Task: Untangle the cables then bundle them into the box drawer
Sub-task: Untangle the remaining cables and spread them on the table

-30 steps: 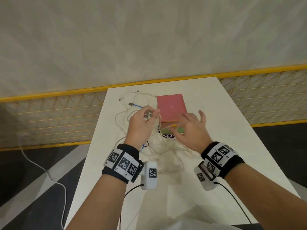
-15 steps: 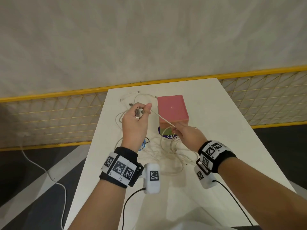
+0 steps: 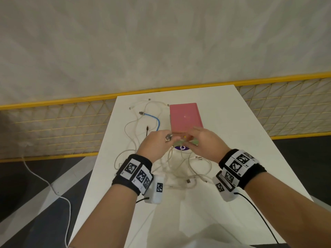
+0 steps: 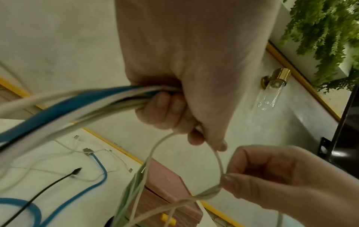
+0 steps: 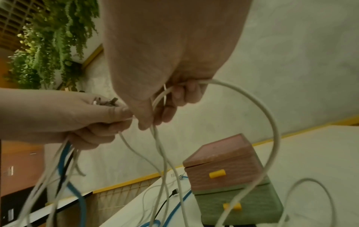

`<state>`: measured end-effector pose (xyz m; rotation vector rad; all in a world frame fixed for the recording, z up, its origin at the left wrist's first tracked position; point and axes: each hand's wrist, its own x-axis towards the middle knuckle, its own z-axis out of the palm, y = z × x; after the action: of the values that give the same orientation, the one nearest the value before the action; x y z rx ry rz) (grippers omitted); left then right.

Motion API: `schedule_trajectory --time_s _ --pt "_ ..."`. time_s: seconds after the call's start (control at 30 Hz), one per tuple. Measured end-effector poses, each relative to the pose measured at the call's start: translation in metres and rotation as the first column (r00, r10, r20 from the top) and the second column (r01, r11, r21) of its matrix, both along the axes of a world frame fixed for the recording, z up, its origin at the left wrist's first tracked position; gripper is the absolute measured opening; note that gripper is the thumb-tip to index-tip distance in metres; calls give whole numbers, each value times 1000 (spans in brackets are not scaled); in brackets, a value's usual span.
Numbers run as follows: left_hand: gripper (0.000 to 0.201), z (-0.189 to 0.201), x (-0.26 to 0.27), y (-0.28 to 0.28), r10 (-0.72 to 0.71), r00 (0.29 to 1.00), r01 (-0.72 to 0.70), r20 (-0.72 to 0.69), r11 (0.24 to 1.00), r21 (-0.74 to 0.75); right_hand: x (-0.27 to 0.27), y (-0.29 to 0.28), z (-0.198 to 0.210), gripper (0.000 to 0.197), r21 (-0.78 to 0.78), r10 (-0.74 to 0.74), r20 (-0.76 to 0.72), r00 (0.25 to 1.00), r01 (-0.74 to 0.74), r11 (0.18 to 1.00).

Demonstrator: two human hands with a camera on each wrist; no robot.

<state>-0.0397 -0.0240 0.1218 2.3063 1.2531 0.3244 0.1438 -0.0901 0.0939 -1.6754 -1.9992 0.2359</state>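
Above the white table (image 3: 238, 144), my two hands meet just in front of the box. My left hand (image 3: 167, 140) grips a bundle of white, blue and black cables (image 4: 77, 104) in its fist, metal plugs (image 5: 103, 102) sticking out by the thumb. A white cable (image 4: 217, 156) loops from its thumb and forefinger to my right hand (image 3: 190, 140), which pinches that cable and holds another white loop (image 5: 272, 122). The box (image 3: 185, 119) has a pink top drawer (image 5: 223, 162) over a green drawer (image 5: 240, 199), both shut, with yellow handles.
Loose white cables (image 3: 195, 169) lie tangled on the table under my wrists. A blue cable (image 3: 157, 122) and a thin black cable (image 3: 147, 130) trail left of the box. A yellow mesh fence (image 3: 53, 126) borders the table's far edge.
My hands were apart with a white cable stretched taut between them. They have now come together in front of the box, and the cable hangs in a slack loop.
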Motion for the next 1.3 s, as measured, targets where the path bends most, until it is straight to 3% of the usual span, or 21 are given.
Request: schedule_trajectory --time_s 0.07,0.13,0.27,0.4,0.47,0.57,0.67,0.73,0.77,0.83,0.9,0.93,1.0,1.03,1.1,1.17,1.23,1.3 --pt "30 4 3 -1 5 1000 -7 17 994 110 1 -3 -3 23 59 93 18 996 -94 994" --pt "36 3 11 -3 -3 1000 0 14 976 219 -5 -2 -6 9 112 183 169 968 -204 973" --pt "34 6 19 -5 60 991 -89 116 962 257 -8 2 -7 19 137 160 436 886 -241 961" --pt "38 22 10 4 170 936 -248 307 940 235 6 -7 -20 16 -93 103 653 750 -56 994" --pt "37 35 3 12 215 886 -320 411 925 206 13 -17 -29 13 -242 115 699 706 82 967" --pt "34 51 -8 23 232 833 -356 502 920 166 22 -27 -39 22 -330 47 670 741 241 913" --pt "33 60 -15 23 231 817 -364 529 917 161 25 -28 -45 22 -331 -21 649 761 307 892" --pt "31 61 -14 20 219 814 -343 538 929 140 24 -25 -47 27 -298 -77 591 803 306 904" --pt "30 61 -12 17 204 815 -319 542 939 127 22 -23 -46 38 -240 -138 486 863 283 928" --pt "30 58 -6 10 162 830 -257 534 960 108 7 -16 -40 63 -107 -162 82 983 170 980" --pt "28 53 1 0 119 841 -181 527 981 67 -16 -5 -27 67 0 -71 -268 961 74 997" --pt "26 51 4 -3 103 841 -151 531 987 49 -27 -1 -21 55 18 -35 -364 931 45 999" --pt "26 50 5 -7 102 818 -158 567 986 49 -41 6 -13 17 5 -8 -429 903 11 1000" --pt "27 52 2 -6 125 786 -199 606 978 56 -42 8 -14 11 -10 -15 -439 898 11 1000" --pt "29 57 -10 0 211 695 -337 688 940 52 -38 7 -21 23 -61 -54 -462 885 29 998" --pt "27 60 -27 8 288 659 -466 695 881 77 -29 2 -28 25 -96 -84 -479 874 43 994" --pt "21 57 -36 7 295 726 -491 621 855 168 -24 0 -29 23 -98 -97 -445 890 59 993" --pt "39 49 -32 -4 198 866 -343 460 903 257 -25 4 -24 21 -87 -85 -435 896 52 995"
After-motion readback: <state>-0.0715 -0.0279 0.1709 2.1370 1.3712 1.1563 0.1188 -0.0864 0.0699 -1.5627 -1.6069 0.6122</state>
